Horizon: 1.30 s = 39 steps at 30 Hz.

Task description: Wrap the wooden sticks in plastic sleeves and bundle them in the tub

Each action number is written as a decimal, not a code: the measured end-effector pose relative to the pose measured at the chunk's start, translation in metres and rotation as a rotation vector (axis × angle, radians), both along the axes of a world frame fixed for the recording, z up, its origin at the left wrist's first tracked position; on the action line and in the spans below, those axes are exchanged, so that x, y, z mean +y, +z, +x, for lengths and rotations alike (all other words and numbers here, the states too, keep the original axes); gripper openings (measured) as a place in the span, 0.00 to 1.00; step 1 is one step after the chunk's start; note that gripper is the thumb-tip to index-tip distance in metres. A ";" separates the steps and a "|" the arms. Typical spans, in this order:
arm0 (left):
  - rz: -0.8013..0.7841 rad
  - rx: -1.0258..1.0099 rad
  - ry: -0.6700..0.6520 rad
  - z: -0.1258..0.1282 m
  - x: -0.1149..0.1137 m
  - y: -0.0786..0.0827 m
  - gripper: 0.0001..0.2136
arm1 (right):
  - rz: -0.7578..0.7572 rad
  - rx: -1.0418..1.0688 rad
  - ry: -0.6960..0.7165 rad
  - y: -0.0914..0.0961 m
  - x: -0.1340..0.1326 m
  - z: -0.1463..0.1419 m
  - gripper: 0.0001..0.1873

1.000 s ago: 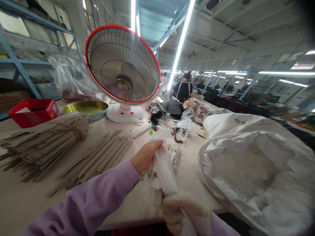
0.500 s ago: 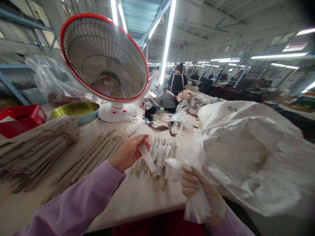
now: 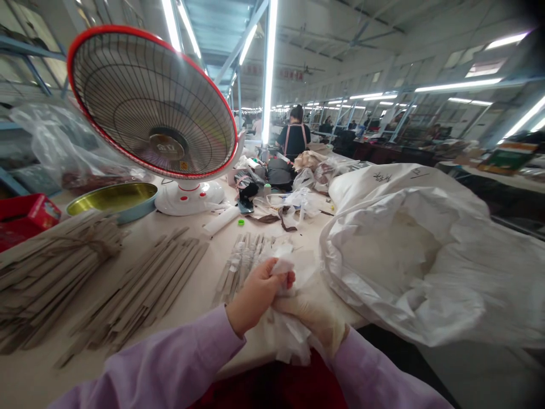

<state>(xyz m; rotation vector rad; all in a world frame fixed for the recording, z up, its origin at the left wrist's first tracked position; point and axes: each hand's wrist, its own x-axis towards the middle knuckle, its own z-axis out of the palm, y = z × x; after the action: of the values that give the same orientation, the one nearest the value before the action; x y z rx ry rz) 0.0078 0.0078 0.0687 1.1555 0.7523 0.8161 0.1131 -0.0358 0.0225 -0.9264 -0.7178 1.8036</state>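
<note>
My left hand (image 3: 259, 288) is closed on a thin, white translucent plastic piece (image 3: 284, 264), part of which sticks up past the fingers. Close against it, a little lower, my right hand (image 3: 317, 318) wears a pale glove and grips crumpled plastic film (image 3: 293, 339) that hangs over the table's front edge. The right fingertips are partly hidden behind the left hand. Just beyond the hands lies a row of flat grey strips (image 3: 238, 264), several wrapped round with clear plastic.
Loose grey strips (image 3: 145, 284) and a tied bundle (image 3: 55, 267) lie at left. A red-rimmed fan-shaped heater (image 3: 157, 108) stands behind, beside a shallow basin (image 3: 140, 209). A large white sack (image 3: 464, 272) fills the right. A person in dark clothes (image 3: 293, 138) is farther back.
My hands were apart, each with plastic. They have come together over the table front, the left moving right and the right moving left. The view has shifted slightly rightward.
</note>
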 end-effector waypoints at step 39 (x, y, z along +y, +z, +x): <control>0.082 0.134 -0.059 0.007 0.022 -0.007 0.06 | -0.034 0.007 -0.376 0.002 -0.020 0.028 0.18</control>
<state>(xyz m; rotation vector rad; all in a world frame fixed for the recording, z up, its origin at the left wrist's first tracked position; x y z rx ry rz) 0.0144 0.0293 0.0612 1.3100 0.7977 0.7312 0.1409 -0.0558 0.0240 -1.0025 -0.4714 1.4886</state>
